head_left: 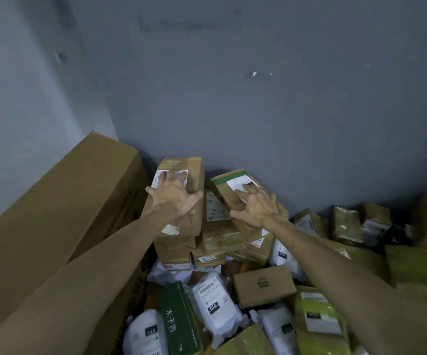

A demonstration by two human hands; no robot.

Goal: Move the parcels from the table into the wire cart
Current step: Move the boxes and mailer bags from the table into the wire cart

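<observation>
Grey corner wall (258, 111) behind: left hand (174, 198) clamps a taped box (194, 172), right hand (256, 208) lies splayed on a green-edged box (222, 193). Pulling either could topple the stack (215, 239) beneath.

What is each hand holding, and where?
Left hand grips the brown box across its labelled face, thumb on the right edge. Right hand lies spread on top of the green-edged box.
</observation>
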